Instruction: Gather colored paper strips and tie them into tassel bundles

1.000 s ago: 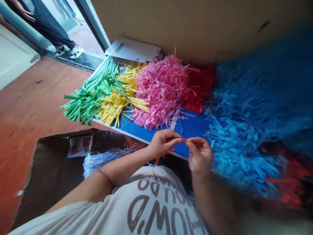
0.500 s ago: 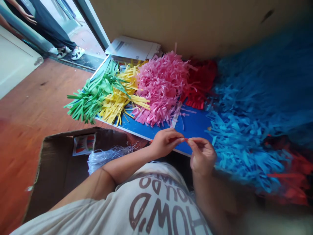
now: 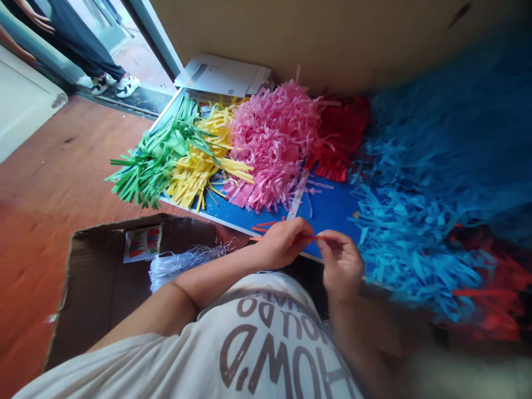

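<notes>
My left hand (image 3: 286, 242) is closed around a bundle of red paper strips (image 3: 266, 226), whose loose ends stick out on its far left side. A thin, twisted-looking red part spans the small gap to my right hand (image 3: 343, 265), which pinches its end between thumb and fingertips. Both hands are held in front of my shirt, over the near edge of the blue table (image 3: 332, 213). Fingers hide most of the red bundle. Close beyond them lies a heap of pink paper fringe (image 3: 274, 149), and light blue fringe (image 3: 419, 249) lies to the right.
Green fringe (image 3: 162, 149), yellow fringe (image 3: 199, 172) and red fringe (image 3: 341, 144) also cover the table. Flat white packages (image 3: 224, 75) lie at the back. A cardboard box (image 3: 91, 293) with white string (image 3: 178, 269) stands at left. A person (image 3: 83, 44) stands by the doorway.
Red strip ends now show more clearly beyond my left hand. Both hands stay close together with the red strips between them. The view has shifted slightly.
</notes>
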`<state>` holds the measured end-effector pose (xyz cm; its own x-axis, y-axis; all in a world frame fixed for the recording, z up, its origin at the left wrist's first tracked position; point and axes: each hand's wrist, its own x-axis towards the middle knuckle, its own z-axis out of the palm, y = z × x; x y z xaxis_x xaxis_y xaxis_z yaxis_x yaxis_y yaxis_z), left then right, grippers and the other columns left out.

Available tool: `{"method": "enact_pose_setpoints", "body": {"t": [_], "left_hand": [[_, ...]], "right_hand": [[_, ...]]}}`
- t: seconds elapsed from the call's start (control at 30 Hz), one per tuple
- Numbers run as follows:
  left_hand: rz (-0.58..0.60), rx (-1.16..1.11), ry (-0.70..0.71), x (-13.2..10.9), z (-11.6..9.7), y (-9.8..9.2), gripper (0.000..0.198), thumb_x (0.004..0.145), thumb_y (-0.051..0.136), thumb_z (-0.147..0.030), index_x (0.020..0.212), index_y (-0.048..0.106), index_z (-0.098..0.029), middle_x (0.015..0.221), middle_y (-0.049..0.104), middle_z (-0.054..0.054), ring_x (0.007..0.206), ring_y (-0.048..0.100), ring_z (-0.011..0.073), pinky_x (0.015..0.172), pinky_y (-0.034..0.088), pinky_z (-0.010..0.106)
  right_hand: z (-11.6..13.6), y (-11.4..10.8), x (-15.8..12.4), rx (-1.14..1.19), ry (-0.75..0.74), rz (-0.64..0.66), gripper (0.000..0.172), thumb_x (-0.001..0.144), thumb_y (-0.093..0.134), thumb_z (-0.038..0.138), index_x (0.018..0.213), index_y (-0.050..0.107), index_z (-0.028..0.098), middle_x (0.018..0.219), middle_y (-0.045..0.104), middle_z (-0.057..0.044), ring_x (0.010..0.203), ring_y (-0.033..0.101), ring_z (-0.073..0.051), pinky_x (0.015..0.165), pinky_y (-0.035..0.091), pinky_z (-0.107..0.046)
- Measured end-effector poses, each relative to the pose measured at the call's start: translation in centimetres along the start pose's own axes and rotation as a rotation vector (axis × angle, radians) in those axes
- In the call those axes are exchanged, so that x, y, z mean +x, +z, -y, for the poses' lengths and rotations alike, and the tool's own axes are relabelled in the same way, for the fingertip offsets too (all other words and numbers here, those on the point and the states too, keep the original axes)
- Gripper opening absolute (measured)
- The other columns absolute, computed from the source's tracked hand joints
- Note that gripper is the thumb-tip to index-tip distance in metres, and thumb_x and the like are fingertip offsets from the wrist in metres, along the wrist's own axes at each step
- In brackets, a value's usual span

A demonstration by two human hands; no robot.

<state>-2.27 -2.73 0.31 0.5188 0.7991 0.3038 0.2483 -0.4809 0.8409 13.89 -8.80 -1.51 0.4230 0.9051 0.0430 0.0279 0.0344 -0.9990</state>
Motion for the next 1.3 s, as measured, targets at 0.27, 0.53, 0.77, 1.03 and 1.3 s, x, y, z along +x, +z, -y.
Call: {"method": "enact_pose_setpoints", "body": {"t": [0.27,0.53,0.77,1.03,1.3], "left_hand": [[0.097,-0.024,0.062,0.7,-0.1,-0.2,0.020,0.094,0.061,-0.033,0.105,0.058,-0.016,0.094,0.070,0.008,0.083,0.066,0.0151,0.077,0.051,0.026],[0.018,-0.023,0.144,1.1,-0.3,0.7,0.011,0.094,0.062,-0.025,0.091,0.066,-0.016,0.083,0.071,0.006,0.077,0.065,0.0137,0.073,0.052,0.024],[-0.207,0.056,0.324,1.0,-0.1,2.0,0.008,0.091,0.068,-0.023,0.090,0.073,-0.018,0.085,0.074,0.006,0.078,0.069,0.0122,0.077,0.057,0.023],[-0.179,0.148,0.444,0.9,0.0,2.8,0.006,0.090,0.068,-0.016,0.093,0.072,-0.020,0.085,0.076,0.002,0.077,0.071,0.0118,0.090,0.058,0.030],[-0.059,0.136,0.423,2.0,-1.0,5.5,0.004,0.087,0.072,-0.015,0.091,0.071,-0.017,0.085,0.075,0.004,0.077,0.071,0.0125,0.079,0.058,0.025]], "right_hand": [[-0.3,-0.9,-0.1,-0.090,-0.048,0.006,0.010,0.082,0.075,0.032,0.087,0.075,0.023,0.089,0.075,-0.002,0.085,0.069,-0.018,0.079,0.056,-0.032],[-0.3,-0.8,-1.2,-0.004,-0.013,-0.161,0.017,0.079,0.079,0.029,0.092,0.071,0.020,0.085,0.076,-0.002,0.078,0.072,-0.016,0.075,0.058,-0.030],[0.1,-0.7,-1.6,-0.036,-0.049,-0.192,0.021,0.079,0.079,0.030,0.093,0.068,0.018,0.085,0.076,-0.004,0.076,0.073,-0.017,0.074,0.060,-0.031],[0.6,-0.9,-2.5,-0.077,-0.038,-0.220,0.013,0.085,0.073,0.031,0.091,0.069,0.020,0.086,0.077,-0.004,0.079,0.073,-0.016,0.075,0.061,-0.028],[0.4,-3.6,-3.2,-0.124,-0.114,-0.289,0.004,0.087,0.070,0.024,0.091,0.069,0.022,0.085,0.077,-0.001,0.077,0.073,-0.014,0.074,0.060,-0.025]]}}
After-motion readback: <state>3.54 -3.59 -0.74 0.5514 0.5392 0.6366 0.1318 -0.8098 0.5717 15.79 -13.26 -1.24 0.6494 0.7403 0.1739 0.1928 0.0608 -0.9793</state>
